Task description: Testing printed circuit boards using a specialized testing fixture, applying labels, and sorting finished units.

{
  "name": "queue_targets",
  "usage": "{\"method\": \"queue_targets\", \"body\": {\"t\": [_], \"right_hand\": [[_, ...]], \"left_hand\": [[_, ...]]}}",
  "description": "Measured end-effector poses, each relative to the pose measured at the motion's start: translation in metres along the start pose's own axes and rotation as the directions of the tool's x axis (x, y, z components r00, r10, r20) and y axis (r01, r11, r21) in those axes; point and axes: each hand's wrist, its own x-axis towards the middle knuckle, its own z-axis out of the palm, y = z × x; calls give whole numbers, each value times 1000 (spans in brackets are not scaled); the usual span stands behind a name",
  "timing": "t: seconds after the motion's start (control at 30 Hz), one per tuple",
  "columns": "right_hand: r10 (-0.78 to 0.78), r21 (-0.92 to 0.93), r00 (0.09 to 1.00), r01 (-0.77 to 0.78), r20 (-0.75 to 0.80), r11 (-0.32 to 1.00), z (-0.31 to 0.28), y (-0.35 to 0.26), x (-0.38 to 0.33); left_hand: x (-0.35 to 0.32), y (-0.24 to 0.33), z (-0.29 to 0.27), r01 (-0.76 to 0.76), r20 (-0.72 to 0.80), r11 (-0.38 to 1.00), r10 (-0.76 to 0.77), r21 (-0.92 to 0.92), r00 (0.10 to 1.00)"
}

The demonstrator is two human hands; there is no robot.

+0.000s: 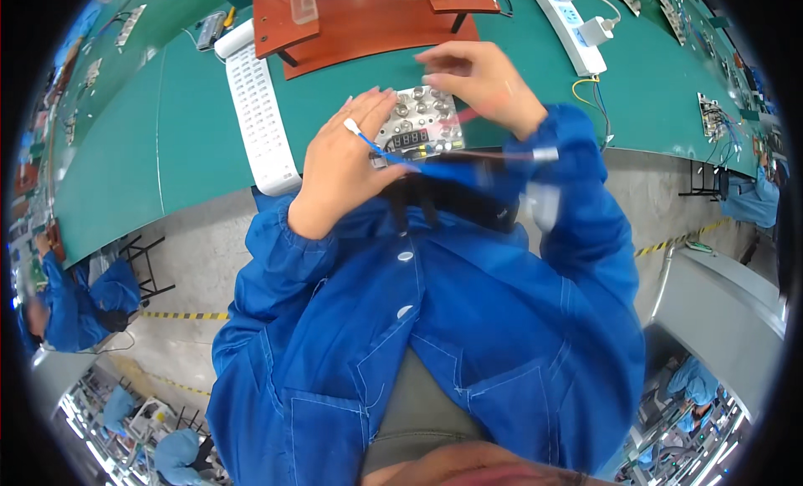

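A white label sheet point(261, 109) lies left of the left hand point(341, 162), whose fingers grip the circuit board point(430, 120) at the green surface's point(188, 143) near edge. The right hand's point(489, 84) curled fingers, narrowly parted, hover by its far side.

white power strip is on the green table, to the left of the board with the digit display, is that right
Not quite: the head view shows the white power strip to the right of the board with the digit display. It is on the green table.
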Motion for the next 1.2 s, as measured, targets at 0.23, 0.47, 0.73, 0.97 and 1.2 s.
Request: {"method": "queue_targets", "body": {"t": [0.23, 0.47, 0.73, 0.97, 1.2], "right_hand": [[143, 74, 961, -129, -236, 989, 5, 5, -41], [-42, -256, 930, -57, -366, 965, 20, 15, -36], [-121, -297, 904, -6, -409, 955, 28, 17, -34], [-208, -435, 870, -8, -447, 901, 35, 12, -37], [-291, -466, 893, 107, -344, 878, 21, 18, -57]], "left_hand": [[-1, 1, 6, 71, -59, 997, -73, -29, 996], [2, 0, 9, 62, -77, 997, -65, -46, 995], [3, -3, 10, 30, -116, 998, -36, -51, 993], [4, -3, 10, 30, -109, 998, -35, -48, 993], [3, 1, 5, 65, -94, 996, -70, -60, 993]]}}
